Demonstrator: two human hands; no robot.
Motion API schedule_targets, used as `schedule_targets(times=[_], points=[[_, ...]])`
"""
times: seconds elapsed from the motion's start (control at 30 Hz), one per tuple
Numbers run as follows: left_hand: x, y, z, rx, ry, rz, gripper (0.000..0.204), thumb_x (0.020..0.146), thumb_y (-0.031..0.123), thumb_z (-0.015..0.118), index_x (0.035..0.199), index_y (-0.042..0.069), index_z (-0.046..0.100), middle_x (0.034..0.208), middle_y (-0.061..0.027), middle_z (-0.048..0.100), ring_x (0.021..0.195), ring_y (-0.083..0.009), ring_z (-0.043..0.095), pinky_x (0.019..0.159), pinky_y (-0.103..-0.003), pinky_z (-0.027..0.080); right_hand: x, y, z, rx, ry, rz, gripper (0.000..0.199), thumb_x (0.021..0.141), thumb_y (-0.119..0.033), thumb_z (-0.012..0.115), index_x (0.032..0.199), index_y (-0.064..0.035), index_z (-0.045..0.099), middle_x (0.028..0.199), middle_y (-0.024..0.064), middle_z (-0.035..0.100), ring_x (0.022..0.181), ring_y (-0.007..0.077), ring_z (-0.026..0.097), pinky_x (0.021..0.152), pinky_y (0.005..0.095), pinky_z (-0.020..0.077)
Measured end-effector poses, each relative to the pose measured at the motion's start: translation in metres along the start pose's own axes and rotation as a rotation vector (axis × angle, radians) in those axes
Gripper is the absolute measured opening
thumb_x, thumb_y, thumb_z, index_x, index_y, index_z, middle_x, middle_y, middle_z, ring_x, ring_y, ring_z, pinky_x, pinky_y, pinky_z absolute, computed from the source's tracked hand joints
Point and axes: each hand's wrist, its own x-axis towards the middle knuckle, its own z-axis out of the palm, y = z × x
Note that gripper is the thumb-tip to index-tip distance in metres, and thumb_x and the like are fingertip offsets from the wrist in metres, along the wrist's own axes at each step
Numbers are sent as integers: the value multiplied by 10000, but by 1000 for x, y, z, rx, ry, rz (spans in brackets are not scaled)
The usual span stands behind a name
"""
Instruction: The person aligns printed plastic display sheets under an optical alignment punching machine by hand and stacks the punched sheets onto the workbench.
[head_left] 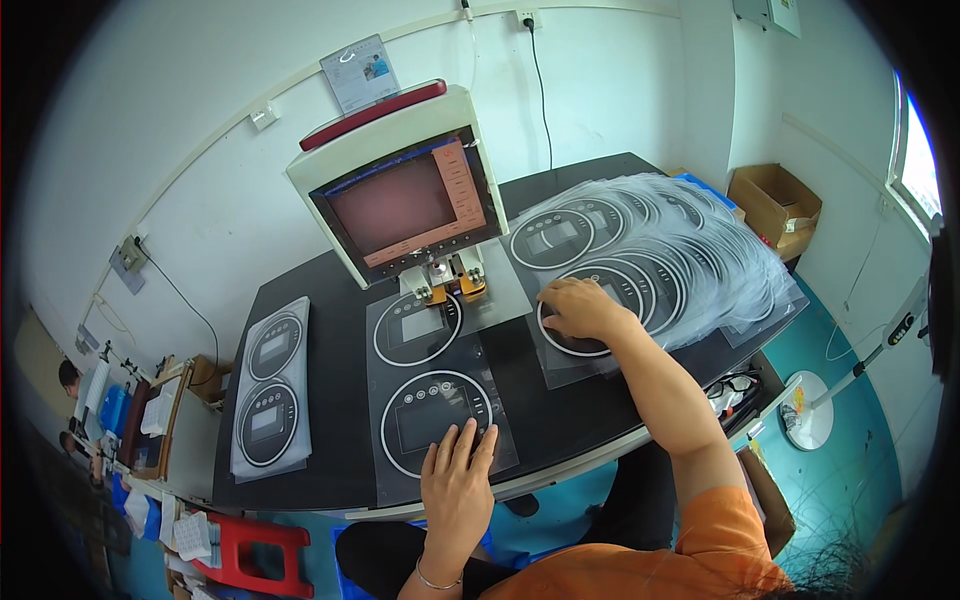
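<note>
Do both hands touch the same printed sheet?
No: the left hand rests on the middle sheet, the right hand on the fanned pile.

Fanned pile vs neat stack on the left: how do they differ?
The fanned pile spreads in offset layers; the neat stack lies nearly aligned. The fanned pile covers far more area than the neat stack. The right hand touches the fanned pile, not the neat stack. Both show white-ringed dark circles.

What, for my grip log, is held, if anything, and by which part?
Cannot be told: left hand rests on the middle sheet, right hand on the spread sheets; no pinch shows.
</note>
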Motion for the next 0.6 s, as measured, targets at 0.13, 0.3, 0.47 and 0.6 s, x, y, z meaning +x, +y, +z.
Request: schedule_targets(times=[0.13, 0.3, 0.47, 0.6], points=[[-1, 4, -1, 10, -2, 1, 354, 938, 99, 615, 1287, 122, 667, 1322, -128, 639, 1225, -339, 591, 1034, -497, 458, -4, 17, -7, 37, 1, 0, 373, 848, -273, 698, 1160, -72, 661, 1185, 130, 653, 1192, 336, 584, 979, 504, 464], [-3, 3, -2, 13, -11, 3, 359, 939, 104, 616, 1295, 120, 661, 1326, -131, 636, 1230, -341, 586, 1039, -496, 453, -2, 17, -8, 45, 10, 5, 359, 836, -242, 694, 1148, -68, 659, 1181, 130, 657, 1180, 336, 591, 976, 497, 468], [-4, 4, -3, 8, -16, -2, 384, 939, 130, 627, 1323, 112, 633, 1336, -139, 623, 1246, -344, 574, 1050, -495, 445, 0, 19, -6, 62, -1, 8, 397, 838, -243, 700, 1198, -81, 657, 1193, 125, 657, 1186, 337, 591, 982, 496, 467], [-4, 6, -13, -46, -15, -2, 386, 948, 164, 625, 1329, 100, 620, 1338, -141, 616, 1247, -347, 572, 1054, -501, 442, -1, 18, -9, 55, -18, 13, 404, 841, -241, 707, 1211, -88, 656, 1197, 120, 657, 1190, 336, 589, 990, 499, 467]])
